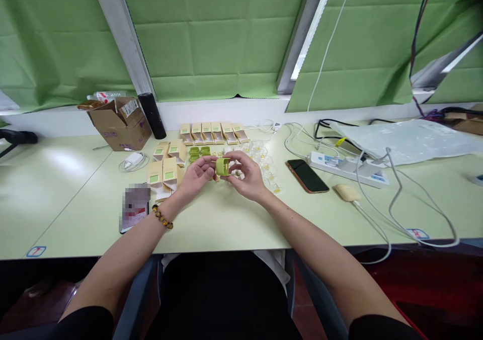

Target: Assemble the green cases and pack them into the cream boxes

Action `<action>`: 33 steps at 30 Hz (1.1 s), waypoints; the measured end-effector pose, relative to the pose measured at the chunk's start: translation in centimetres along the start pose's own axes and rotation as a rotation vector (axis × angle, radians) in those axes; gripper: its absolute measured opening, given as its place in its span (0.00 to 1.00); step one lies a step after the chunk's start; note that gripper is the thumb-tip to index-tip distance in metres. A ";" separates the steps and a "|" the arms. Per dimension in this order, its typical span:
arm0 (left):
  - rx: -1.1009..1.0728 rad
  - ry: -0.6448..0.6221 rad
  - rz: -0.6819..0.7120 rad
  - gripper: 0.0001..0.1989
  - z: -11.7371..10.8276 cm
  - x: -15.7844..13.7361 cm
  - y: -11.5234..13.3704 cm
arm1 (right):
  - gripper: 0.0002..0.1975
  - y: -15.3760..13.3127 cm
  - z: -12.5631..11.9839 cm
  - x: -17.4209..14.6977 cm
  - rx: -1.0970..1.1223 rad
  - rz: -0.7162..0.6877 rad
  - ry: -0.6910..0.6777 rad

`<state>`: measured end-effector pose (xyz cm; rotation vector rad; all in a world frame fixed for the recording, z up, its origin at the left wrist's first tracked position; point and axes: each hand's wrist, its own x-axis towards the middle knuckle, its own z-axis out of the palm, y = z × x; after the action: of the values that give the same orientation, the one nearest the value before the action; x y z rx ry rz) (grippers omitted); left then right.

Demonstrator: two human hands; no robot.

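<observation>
Between my two hands, above the table, is a small green plastic cup-like part (222, 166), tipped so that its opening faces right. My left hand (196, 175) grips its left side with the fingertips. On the other side, my right hand (247, 175) pinches its edge between thumb and fingers. Just behind lie several green square pieces (199, 152). Clear round plastic pieces with yellowish centres (267, 168) are spread to the right of my right hand. Small cardboard boxes with green labels (162, 175) stand left of my left hand, and more boxes (213, 133) form a row behind.
A cardboard carton (121, 123) and a black cylinder (152, 115) stand at the back left. A tablet-like device (135, 206) lies front left. To the right are a phone (307, 175), a white power strip (347, 169), a beige charging case (347, 192) and looping cables.
</observation>
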<state>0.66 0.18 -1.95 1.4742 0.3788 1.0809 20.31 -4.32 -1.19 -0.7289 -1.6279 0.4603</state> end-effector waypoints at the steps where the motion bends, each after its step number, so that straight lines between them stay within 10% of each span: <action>1: 0.016 0.010 0.011 0.28 0.1 0.0 0.1 | 0.21 0.0 0.1 0.0 0.074 0.072 0.018; 12: 0.312 0.193 0.078 0.14 0.7 -0.1 0.0 | 0.31 1.4 1.0 0.0 0.441 0.334 0.017; 33: 0.279 0.231 -0.032 0.19 0.9 0.0 0.6 | 0.30 2.9 1.4 -0.4 0.370 0.303 0.000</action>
<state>1.13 -0.53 -1.24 1.5835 0.7388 1.2127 19.53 -2.37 -3.62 -0.6931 -1.3819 0.9508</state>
